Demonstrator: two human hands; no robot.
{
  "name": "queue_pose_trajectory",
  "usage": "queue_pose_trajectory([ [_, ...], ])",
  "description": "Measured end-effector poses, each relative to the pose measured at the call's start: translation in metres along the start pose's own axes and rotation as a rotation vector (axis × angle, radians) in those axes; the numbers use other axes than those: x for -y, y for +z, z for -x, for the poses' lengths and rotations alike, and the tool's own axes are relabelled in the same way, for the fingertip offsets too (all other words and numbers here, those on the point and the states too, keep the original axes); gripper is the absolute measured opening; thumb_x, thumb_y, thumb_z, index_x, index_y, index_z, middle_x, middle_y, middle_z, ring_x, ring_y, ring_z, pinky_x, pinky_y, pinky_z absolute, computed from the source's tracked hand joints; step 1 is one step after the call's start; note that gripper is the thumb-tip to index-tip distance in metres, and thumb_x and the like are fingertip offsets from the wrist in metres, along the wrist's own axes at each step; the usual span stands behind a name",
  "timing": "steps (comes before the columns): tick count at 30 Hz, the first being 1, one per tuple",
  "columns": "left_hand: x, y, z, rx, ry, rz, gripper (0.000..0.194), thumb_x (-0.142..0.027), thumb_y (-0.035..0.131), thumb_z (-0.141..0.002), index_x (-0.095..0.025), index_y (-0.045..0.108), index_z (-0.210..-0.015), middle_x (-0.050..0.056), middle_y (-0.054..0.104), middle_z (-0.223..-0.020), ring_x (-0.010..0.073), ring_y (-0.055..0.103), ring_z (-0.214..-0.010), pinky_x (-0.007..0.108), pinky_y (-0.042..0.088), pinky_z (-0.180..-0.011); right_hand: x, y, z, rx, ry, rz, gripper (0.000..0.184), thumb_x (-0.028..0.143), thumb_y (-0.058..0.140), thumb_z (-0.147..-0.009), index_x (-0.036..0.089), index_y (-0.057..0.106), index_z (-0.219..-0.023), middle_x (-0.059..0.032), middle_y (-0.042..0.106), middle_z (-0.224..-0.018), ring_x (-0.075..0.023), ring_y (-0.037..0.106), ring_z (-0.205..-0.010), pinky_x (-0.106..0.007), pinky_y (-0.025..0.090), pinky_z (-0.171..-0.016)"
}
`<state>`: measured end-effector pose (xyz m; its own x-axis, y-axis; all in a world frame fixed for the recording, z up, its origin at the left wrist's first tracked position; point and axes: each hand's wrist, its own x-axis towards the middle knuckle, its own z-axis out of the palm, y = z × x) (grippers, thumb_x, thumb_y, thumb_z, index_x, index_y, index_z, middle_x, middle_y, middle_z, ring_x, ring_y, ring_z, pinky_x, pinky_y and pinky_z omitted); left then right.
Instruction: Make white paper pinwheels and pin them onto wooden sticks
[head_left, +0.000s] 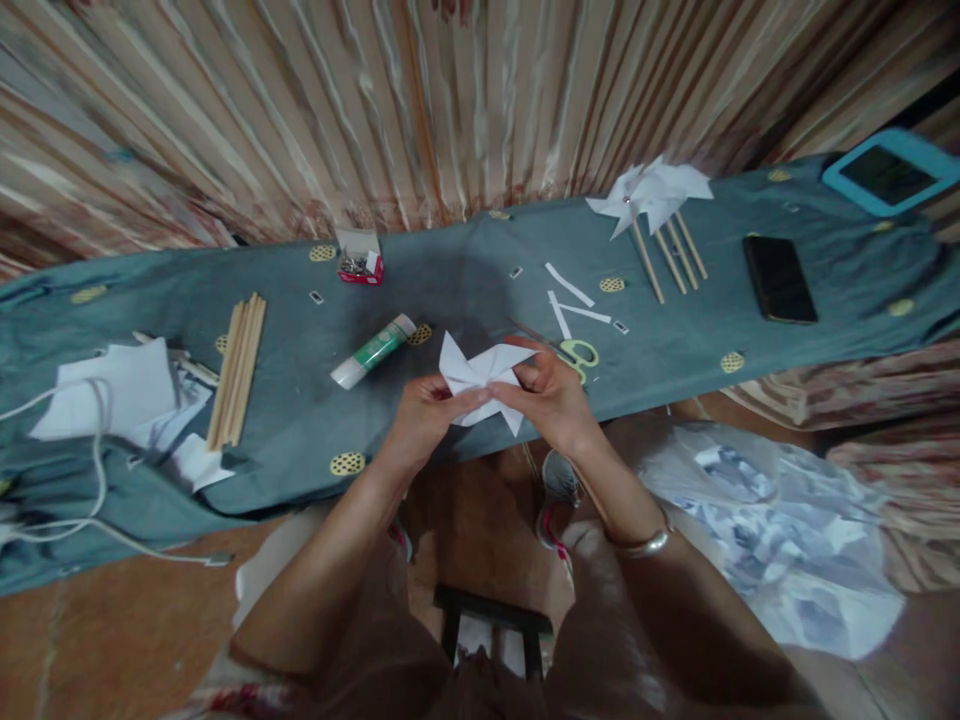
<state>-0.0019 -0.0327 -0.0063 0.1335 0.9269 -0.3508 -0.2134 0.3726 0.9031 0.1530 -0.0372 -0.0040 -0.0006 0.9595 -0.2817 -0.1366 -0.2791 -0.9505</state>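
Observation:
A white paper pinwheel (480, 372) is held between both hands just above the front edge of the cloth-covered table (450, 290). My left hand (427, 415) grips its left side, the thumb lying across the paper near the centre. On the opposite side, my right hand (555, 400) pinches it with thumb and fingers. Partly hidden behind that hand are scissors with yellow-green handles (581, 358). A green and white glue stick (373, 350) lies left of the pinwheel. Beyond the right hand are several narrow paper strips (568, 283).
Wooden sticks (236, 370) and white paper sheets (112, 390) lie at left, near a white cable (100, 470). A small red box (361, 262) holds metal pieces. Pinwheels on sticks (656, 195), a black phone (780, 278) and a blue-framed tablet (889, 172) are at right. A plastic bag (787, 530) sits below.

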Motion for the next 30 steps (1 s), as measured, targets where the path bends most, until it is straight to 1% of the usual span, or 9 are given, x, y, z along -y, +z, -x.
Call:
queue_pose_trajectory([
  [6, 0.001, -0.003, -0.008, 0.023, -0.039, 0.011, 0.029, -0.037, 0.091, -0.048, -0.016, 0.075, -0.061, 0.002, 0.071, -0.061, 0.0116, 0.056, -0.053, 0.026, 0.044, -0.059, 0.002, -0.002, -0.006, 0.030, 0.029, -0.029, 0.077, 0.051, 0.089, -0.048, 0.025, 0.051, -0.110, 0.0049, 0.073, -0.072, -0.0213, 0.071, -0.069, -0.038, 0.058, -0.073],
  [9, 0.001, -0.004, -0.012, 0.030, -0.064, 0.040, 0.028, -0.036, 0.090, -0.048, -0.015, 0.074, -0.059, 0.002, 0.070, -0.060, 0.0117, 0.056, -0.053, 0.026, 0.044, -0.060, 0.002, -0.001, -0.010, 0.039, 0.045, -0.052, 0.076, 0.049, 0.090, -0.047, 0.026, 0.052, -0.109, 0.0045, 0.073, -0.074, -0.0216, 0.071, -0.070, -0.039, 0.059, -0.074],
  [11, 0.001, -0.005, -0.013, 0.023, -0.083, 0.067, 0.028, -0.034, 0.090, -0.048, -0.015, 0.075, -0.061, 0.003, 0.071, -0.062, 0.0119, 0.057, -0.054, 0.026, 0.044, -0.060, 0.002, -0.001, -0.013, 0.044, 0.048, -0.067, 0.073, 0.047, 0.090, -0.048, 0.026, 0.053, -0.109, 0.0040, 0.074, -0.075, -0.0217, 0.072, -0.070, -0.040, 0.059, -0.075],
  [15, -0.001, -0.007, -0.015, -0.028, -0.109, 0.099, 0.028, -0.031, 0.090, -0.045, -0.015, 0.075, -0.062, 0.003, 0.072, -0.064, 0.0116, 0.058, -0.056, 0.024, 0.043, -0.060, 0.002, 0.004, -0.017, 0.051, 0.037, -0.064, 0.070, 0.044, 0.090, -0.051, 0.026, 0.055, -0.108, 0.0030, 0.074, -0.075, -0.0224, 0.072, -0.069, -0.041, 0.059, -0.073],
  [20, -0.007, -0.012, -0.012, -0.035, -0.093, 0.127, 0.030, -0.031, 0.091, -0.043, -0.013, 0.074, -0.060, 0.002, 0.070, -0.061, 0.0116, 0.055, -0.055, 0.025, 0.042, -0.060, 0.002, 0.013, -0.018, 0.059, 0.027, -0.052, 0.068, 0.044, 0.088, -0.054, 0.025, 0.055, -0.111, 0.0005, 0.076, -0.078, -0.0236, 0.072, -0.071, -0.042, 0.060, -0.074],
  [23, -0.010, -0.017, -0.013, -0.073, -0.087, 0.137, 0.030, -0.029, 0.091, -0.042, -0.013, 0.074, -0.060, 0.002, 0.070, -0.061, 0.0118, 0.056, -0.056, 0.025, 0.042, -0.060, 0.004, 0.019, -0.019, 0.054, 0.011, -0.049, 0.067, 0.047, 0.088, -0.055, 0.025, 0.056, -0.110, -0.0005, 0.077, -0.079, -0.0240, 0.073, -0.072, -0.041, 0.060, -0.073],
  [25, -0.011, -0.021, -0.014, -0.106, -0.082, 0.148, 0.029, -0.027, 0.091, -0.043, -0.012, 0.074, -0.062, 0.002, 0.071, -0.061, 0.0117, 0.056, -0.056, 0.025, 0.042, -0.060, 0.005, 0.022, -0.020, 0.054, -0.008, -0.033, 0.065, 0.049, 0.086, -0.058, 0.025, 0.057, -0.112, 0.0004, 0.077, -0.078, -0.0227, 0.072, -0.070, -0.038, 0.059, -0.068],
  [27, -0.011, -0.027, -0.016, -0.133, -0.055, 0.168, 0.028, -0.026, 0.089, -0.044, -0.013, 0.075, -0.064, 0.003, 0.071, -0.064, 0.0124, 0.058, -0.058, 0.025, 0.044, -0.062, 0.006, 0.023, -0.022, 0.047, -0.041, -0.024, 0.060, 0.051, 0.083, -0.063, 0.025, 0.060, -0.112, 0.0018, 0.076, -0.076, -0.0202, 0.070, -0.067, -0.034, 0.057, -0.063],
  [30, -0.013, -0.037, -0.017, -0.171, 0.007, 0.198, 0.027, -0.026, 0.088, -0.047, -0.013, 0.076, -0.068, 0.004, 0.073, -0.069, 0.0146, 0.061, -0.063, 0.027, 0.046, -0.066, 0.005, 0.025, -0.029, 0.002, -0.103, -0.058, 0.051, 0.055, 0.079, -0.069, 0.024, 0.065, -0.108, 0.0010, 0.076, -0.076, -0.0171, 0.068, -0.066, -0.030, 0.053, -0.062],
])
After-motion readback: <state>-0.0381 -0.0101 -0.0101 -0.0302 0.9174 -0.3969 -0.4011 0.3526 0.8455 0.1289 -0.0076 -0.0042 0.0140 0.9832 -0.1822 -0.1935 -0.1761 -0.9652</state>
